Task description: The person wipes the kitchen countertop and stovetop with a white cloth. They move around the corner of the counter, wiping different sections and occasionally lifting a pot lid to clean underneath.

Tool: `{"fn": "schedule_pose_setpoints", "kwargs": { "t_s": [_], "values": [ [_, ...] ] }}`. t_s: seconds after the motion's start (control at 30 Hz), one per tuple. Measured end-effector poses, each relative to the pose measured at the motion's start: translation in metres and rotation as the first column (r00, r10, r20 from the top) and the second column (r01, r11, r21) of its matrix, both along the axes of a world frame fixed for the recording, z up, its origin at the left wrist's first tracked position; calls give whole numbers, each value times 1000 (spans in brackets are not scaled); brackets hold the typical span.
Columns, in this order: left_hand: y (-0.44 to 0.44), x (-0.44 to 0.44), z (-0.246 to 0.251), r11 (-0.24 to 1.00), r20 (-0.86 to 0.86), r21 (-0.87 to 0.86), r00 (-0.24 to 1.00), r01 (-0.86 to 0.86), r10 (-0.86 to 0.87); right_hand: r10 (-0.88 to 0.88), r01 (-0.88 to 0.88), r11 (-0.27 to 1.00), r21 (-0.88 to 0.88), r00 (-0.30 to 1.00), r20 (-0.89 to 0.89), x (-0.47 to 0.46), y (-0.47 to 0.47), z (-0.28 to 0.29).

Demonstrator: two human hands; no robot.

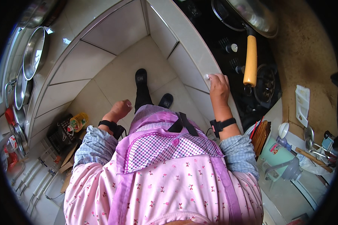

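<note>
My right hand (219, 85) is at the pale edge of the stove counter (197, 50), its fingers pinched on a small white scrap (206, 76), perhaps tissue or cloth. Just beyond that hand lies the black glass gas cooktop (238, 98) with its knobs. On the cooktop stands a wok with a yellow handle (250, 60) pointing toward me. Low in front of my body, my left hand (119, 109) hangs over the floor with curled fingers. A tiny pale spot shows at its fingertips; whether it holds something is unclear.
Metal pans (35, 53) stand along the left counter. Below them, a bottle of yellow oil (79, 122) sits by a black crate (59, 136). A pale green pitcher (274, 152) and utensils are at right. Tiled cabinet walls (81, 60) enclose the floor (115, 70).
</note>
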State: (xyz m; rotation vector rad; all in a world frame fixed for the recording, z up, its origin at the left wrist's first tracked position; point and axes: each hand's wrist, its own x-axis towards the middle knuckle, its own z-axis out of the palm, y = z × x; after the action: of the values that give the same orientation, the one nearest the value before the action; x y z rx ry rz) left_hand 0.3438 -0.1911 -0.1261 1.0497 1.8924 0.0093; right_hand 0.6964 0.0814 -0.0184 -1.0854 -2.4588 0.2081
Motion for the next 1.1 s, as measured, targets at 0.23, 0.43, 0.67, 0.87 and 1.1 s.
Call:
{"fn": "schedule_pose_setpoints", "kwargs": {
  "t_s": [0.23, 0.43, 0.67, 0.87, 1.1],
  "values": [
    [2, 1, 3, 998, 37, 44, 999, -33, 32, 30, -29, 999, 31, 999, -15, -3, 4, 0],
    [6, -1, 1, 997, 33, 69, 999, 19, -22, -6, 6, 1000, -10, 1000, -27, -3, 0, 3],
    [4, -2, -5, 996, 21, 79, 999, 33, -35, -32, 32, 999, 10, 999, 25, 0, 2, -5],
    [0, 1, -6, 997, 45, 81, 999, -4, 1, -23, 22, 999, 50, 1000, 12, -2, -4, -2],
    [-7, -3, -2, 998, 30, 55, 999, 21, -22, -27, 27, 1000, 1, 1000, -10, -4, 9, -5]
  ]
}}
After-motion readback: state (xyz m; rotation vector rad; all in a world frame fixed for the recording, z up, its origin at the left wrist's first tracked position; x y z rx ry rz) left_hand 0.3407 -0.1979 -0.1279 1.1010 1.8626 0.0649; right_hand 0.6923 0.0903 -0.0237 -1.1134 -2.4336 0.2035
